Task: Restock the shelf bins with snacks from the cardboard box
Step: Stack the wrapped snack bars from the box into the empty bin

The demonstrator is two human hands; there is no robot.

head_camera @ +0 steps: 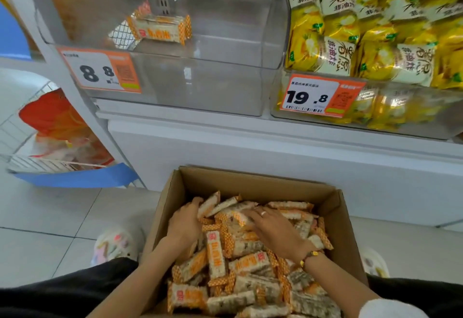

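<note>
I see an open brown cardboard box (253, 185) on the floor, flaps up, heaped nearly to the top with snack packs (240, 262) in clear wrappers with orange checkered ends, lying at every angle. Both hands are down inside it: several packs are bunched between the left hand (184, 225) and the right hand (274, 230), more lie under and nearer than the wrists. Above and beyond the hands, a clear shelf bin (200, 85) sits on the white shelf, holding just a few of the same snacks, one small stack (160, 28) toward its back left. Its front carries an orange and white price tag (100, 71).
</note>
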